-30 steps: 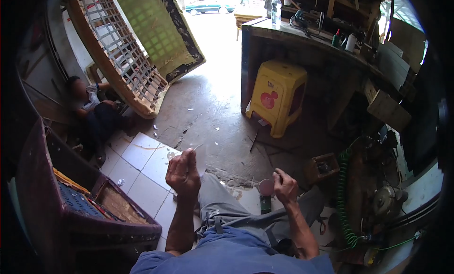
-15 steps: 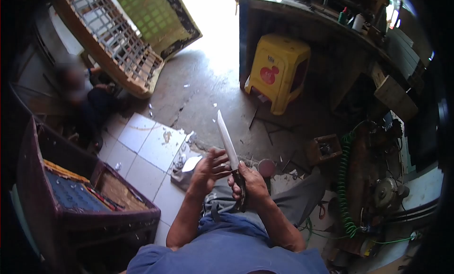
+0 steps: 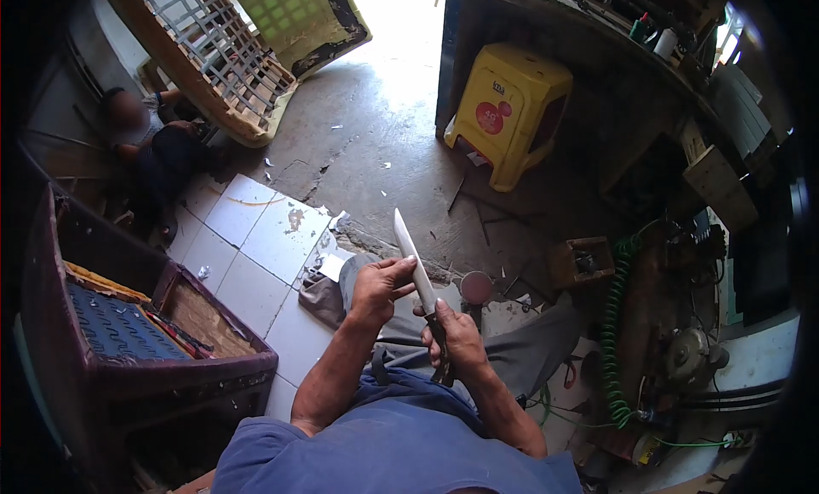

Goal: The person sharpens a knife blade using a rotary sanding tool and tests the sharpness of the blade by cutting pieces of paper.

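Note:
A long knife with a pale blade and a dark handle points away from me, tip toward the concrete floor. My right hand is closed round the handle, its thumb laid along the base of the blade. From the left side, my left hand pinches at the middle of the blade with thumb and forefinger; its other fingers are loosely curled. The knife hangs above my lap, over grey trousers.
A maroon furniture frame stands at left. Beyond it a person sits by an upturned webbed frame. A yellow stool is ahead, under a workbench. A green coiled hose and wooden box lie right.
My left hand has gone from spread fingers beside the blade to a pinch on it. My right hand keeps its grip on the handle. The view has shifted slightly.

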`<action>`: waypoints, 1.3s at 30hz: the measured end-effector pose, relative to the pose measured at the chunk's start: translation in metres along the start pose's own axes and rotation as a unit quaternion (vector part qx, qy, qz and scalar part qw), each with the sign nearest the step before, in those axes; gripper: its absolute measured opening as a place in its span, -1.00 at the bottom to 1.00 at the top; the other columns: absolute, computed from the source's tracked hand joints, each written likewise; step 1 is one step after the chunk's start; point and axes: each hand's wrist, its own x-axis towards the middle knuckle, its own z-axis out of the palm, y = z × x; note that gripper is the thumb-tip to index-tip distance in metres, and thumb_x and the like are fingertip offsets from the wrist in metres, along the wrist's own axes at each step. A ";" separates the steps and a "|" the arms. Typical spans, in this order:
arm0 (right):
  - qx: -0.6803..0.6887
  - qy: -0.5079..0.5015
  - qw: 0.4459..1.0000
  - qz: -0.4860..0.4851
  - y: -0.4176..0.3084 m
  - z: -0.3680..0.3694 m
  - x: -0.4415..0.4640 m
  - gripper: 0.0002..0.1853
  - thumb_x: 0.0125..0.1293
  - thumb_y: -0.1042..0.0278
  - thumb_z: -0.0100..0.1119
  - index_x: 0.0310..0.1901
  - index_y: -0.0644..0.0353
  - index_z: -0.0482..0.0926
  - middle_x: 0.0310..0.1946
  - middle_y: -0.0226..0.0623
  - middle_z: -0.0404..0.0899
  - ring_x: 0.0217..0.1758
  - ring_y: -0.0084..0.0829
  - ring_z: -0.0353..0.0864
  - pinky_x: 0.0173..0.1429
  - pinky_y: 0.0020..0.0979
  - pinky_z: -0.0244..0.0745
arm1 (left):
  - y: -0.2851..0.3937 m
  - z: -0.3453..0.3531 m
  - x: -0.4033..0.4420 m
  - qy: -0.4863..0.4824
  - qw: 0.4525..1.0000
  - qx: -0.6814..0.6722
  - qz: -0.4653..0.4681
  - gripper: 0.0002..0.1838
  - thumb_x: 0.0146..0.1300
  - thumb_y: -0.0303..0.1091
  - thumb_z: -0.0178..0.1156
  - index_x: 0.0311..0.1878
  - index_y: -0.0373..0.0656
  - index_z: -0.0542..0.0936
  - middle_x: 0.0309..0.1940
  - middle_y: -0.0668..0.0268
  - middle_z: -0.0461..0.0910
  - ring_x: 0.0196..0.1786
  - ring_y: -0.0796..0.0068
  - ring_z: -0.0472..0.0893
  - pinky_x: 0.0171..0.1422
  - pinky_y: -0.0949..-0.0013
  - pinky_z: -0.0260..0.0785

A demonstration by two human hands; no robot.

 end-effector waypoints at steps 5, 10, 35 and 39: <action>-0.023 -0.020 0.999 0.010 0.002 -0.005 -0.012 -0.37 0.71 -0.20 -0.19 0.20 0.30 0.60 -0.49 -0.45 0.55 -0.62 -0.69 0.46 -0.56 -0.57 0.46 | 0.012 -0.011 0.014 0.030 0.999 0.010 0.015 -0.80 0.42 -0.28 0.42 -0.08 -0.22 0.74 -0.20 0.29 0.78 -0.12 0.44 0.78 0.09 0.23 0.69; 0.045 -0.048 0.998 0.015 0.010 -0.011 -0.018 -0.38 0.72 -0.15 -0.22 0.21 0.34 0.57 -0.48 -0.39 0.58 -0.63 -0.66 0.47 -0.56 -0.55 0.47 | 0.025 -0.019 0.040 0.073 0.996 0.011 0.059 -0.81 0.47 -0.32 0.33 -0.01 -0.24 0.71 -0.14 0.20 0.78 -0.06 0.28 0.79 0.13 0.07 0.72; 0.346 -0.092 0.929 0.093 0.006 0.004 -0.018 -0.47 0.75 -0.06 -0.36 0.18 0.33 0.41 -0.58 -0.34 0.46 -0.76 -0.56 0.45 -0.71 -0.45 0.53 | -0.041 -0.019 0.019 -0.160 0.959 -0.211 -0.106 -0.83 0.52 -0.22 0.28 0.01 -0.07 0.71 -0.18 0.32 0.79 -0.12 0.37 0.79 -0.04 0.29 0.69; 0.327 -0.071 0.937 0.101 0.001 0.006 -0.018 -0.46 0.75 -0.07 -0.35 0.17 0.32 0.42 -0.58 -0.35 0.46 -0.76 -0.56 0.45 -0.71 -0.46 0.53 | -0.046 -0.020 0.023 -0.156 0.962 -0.202 -0.094 -0.77 0.57 -0.19 0.22 0.06 -0.11 0.70 -0.17 0.35 0.79 -0.14 0.42 0.79 -0.13 0.33 0.67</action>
